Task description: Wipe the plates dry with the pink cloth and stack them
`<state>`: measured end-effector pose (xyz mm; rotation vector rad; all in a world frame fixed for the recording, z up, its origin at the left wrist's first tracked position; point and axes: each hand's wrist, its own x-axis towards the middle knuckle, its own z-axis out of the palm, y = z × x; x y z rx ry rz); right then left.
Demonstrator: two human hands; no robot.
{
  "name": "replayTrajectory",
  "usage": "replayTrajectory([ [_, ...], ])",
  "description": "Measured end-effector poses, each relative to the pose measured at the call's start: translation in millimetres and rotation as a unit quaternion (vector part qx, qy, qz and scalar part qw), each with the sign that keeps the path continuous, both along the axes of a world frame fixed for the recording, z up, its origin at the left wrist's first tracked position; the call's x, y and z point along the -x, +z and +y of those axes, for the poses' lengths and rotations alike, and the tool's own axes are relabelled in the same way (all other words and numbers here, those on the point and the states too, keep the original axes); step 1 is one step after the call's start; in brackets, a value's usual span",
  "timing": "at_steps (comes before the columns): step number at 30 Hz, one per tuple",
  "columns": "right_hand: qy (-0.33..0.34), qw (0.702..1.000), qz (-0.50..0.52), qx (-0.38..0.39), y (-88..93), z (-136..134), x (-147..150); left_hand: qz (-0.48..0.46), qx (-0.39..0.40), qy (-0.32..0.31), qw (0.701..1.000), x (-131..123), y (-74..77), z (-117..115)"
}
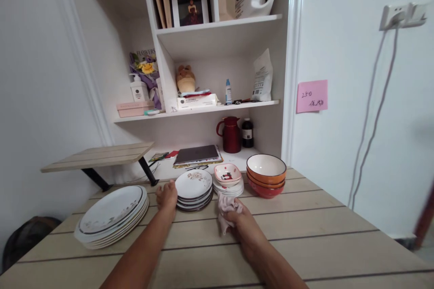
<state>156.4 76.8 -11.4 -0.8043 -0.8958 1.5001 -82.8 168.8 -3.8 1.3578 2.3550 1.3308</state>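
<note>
My left hand (166, 197) is at the left edge of a stack of small white plates (194, 184) with dark rims and a flower print. Its fingers are loosely bent and partly apart against the rims, with no grip on a plate visible. In my right hand (243, 226) is a crumpled pale pink cloth (226, 210), held just above the table in front of the small dishes. Beside the plates, a square pink-rimmed bowl (227, 172) sits on several small white saucers (233, 189). Further right stand nested orange and red bowls (266, 174).
Large white plates (111, 210) are stacked at the left, near a raised wooden stand (101, 156) with black legs. Behind the dishes lie a closed laptop (197, 154) and glasses (197, 168). A red jug (232, 134) and dark bottle (247, 132) stand under the shelves.
</note>
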Motion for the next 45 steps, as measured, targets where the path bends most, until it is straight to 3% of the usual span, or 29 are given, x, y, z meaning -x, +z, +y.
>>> replayTrajectory([
  [3,0.003,1.000,-0.006,-0.001,-1.8,2.1,-1.1,-0.061,-0.004,0.015,0.998,-3.2,0.0,-1.1],
  [10,0.017,0.999,-0.021,-0.021,-2.6,0.6,-2.9,-0.175,-0.003,-0.157,0.972,-3.1,16.1,-18.7],
  [16,0.034,0.997,-0.059,-0.044,0.9,-3.6,-4.0,-0.190,0.007,-0.207,0.960,0.2,19.4,-31.6],
  [23,0.030,0.995,-0.085,-0.050,-3.8,-1.3,-4.7,-0.109,-0.025,-0.127,0.986,-10.5,7.3,-23.1],
  [27,0.039,0.995,-0.084,-0.046,-3.3,-2.0,-4.5,-0.031,-0.029,-0.119,0.992,-16.1,8.4,-30.1],
  [30,0.039,0.996,-0.074,-0.044,-3.6,-2.3,-4.1,0.054,-0.042,-0.159,0.985,-17.2,13.9,-48.9],
  [34,0.038,0.996,-0.074,-0.043,-3.7,-2.8,-4.1,0.167,-0.028,-0.303,0.938,-15.8,18.1,-73.1],
  [36,0.036,0.995,-0.078,-0.042,-2.0,-4.2,-4.2,0.195,-0.009,-0.339,0.921,-15.3,17.2,-77.6],
  [45,0.033,0.993,-0.109,-0.016,8.0,-12.0,-1.4,0.219,0.009,-0.274,0.936,-20.3,11.1,-75.4],
])
